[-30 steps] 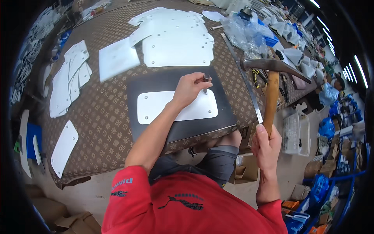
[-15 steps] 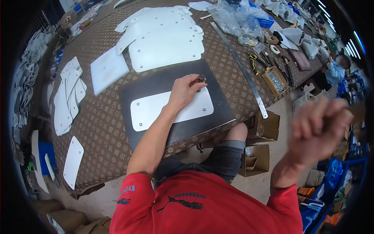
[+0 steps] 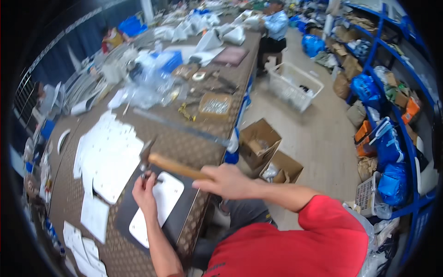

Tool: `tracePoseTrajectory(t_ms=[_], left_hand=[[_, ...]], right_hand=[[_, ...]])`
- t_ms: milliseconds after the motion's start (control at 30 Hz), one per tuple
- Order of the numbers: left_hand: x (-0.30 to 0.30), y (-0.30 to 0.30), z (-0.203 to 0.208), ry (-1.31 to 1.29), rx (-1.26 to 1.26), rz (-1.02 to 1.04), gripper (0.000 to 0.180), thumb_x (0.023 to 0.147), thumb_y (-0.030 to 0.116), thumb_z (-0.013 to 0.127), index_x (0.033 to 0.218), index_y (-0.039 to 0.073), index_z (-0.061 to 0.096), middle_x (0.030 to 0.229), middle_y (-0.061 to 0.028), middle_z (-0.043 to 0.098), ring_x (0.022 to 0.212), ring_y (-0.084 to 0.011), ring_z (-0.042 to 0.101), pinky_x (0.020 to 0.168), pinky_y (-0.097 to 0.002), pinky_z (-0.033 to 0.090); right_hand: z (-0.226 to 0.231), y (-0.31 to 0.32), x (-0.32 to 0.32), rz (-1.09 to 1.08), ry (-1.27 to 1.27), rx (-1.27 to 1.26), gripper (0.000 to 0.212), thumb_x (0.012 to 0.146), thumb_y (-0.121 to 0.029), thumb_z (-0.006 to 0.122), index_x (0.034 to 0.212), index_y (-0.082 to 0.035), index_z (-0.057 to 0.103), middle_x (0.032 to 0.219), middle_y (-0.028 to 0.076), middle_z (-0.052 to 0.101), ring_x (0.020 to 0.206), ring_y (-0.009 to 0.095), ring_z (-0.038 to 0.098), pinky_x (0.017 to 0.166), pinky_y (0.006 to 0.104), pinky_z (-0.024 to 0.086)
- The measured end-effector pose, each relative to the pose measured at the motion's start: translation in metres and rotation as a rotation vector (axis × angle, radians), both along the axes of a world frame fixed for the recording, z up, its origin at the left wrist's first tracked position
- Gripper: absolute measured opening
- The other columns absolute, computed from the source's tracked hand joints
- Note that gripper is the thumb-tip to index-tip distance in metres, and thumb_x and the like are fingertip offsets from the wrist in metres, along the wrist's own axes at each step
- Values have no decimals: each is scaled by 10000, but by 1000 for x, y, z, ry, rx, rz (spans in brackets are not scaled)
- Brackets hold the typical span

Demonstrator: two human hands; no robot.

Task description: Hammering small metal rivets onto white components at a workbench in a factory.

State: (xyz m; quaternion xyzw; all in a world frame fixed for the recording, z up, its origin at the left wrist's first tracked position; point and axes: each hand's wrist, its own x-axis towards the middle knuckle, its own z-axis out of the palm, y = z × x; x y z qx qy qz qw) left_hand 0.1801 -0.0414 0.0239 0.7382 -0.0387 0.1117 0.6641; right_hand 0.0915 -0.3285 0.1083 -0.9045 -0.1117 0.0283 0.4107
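White round-cornered panel [image 3: 168, 194] lies on black mat [image 3: 125, 213]. Left hand [image 3: 145, 194] pinches dark metal punch [image 3: 146, 175] at mat's far end; right hand [image 3: 230, 181] grips wooden-handled hammer [image 3: 177, 166], head just by punch, contact unclear. 2 open cardboard boxes [image 3: 258, 141] stand right of mat.

We wear a bright red, short-sleeved fabric shirt [image 3: 295, 244] with a small dark marking [image 3: 216, 266]. Our dark grey cloth shorts [image 3: 249, 213] show beside the near edge of the brown patterned bench [image 3: 193, 219].
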Motion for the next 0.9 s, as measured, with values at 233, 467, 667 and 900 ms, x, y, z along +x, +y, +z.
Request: tracePoseTrajectory(t_ms=[233,467,667,900], left_hand=[[-11,-39,9,58,52,-130,231,918,93,694,1100,-48,710,968,-80,737,898,-141,679,860,-281,511],[-30,-27,-3,141,37,-114,169,906,66,698,1047,-21,729,911,-64,732,865,-114,659,826,-266,501],[-36,-30,-9,77,103,-137,153,909,85,711,1036,4,737,919,-59,726,837,-122,651,793,-278,501],[-20,-38,-11,92,131,-108,155,909,97,719,1023,-6,732,908,-61,719,826,-128,646,765,-287,502]], right_hand=[[25,-34,-9,-204,-17,480,298,992,-274,647,919,13,618,661,18,553,563,124,534,512,303,436],[25,-14,-13,-148,180,631,165,1028,-227,585,947,-89,542,628,-84,422,494,1,345,428,199,252],[70,-6,-28,-231,-146,623,253,1040,-307,557,916,-91,512,617,-66,414,469,23,352,410,198,255],[154,-33,-24,144,-521,902,508,1059,-511,408,858,-54,506,636,-41,388,471,66,319,402,217,234]])
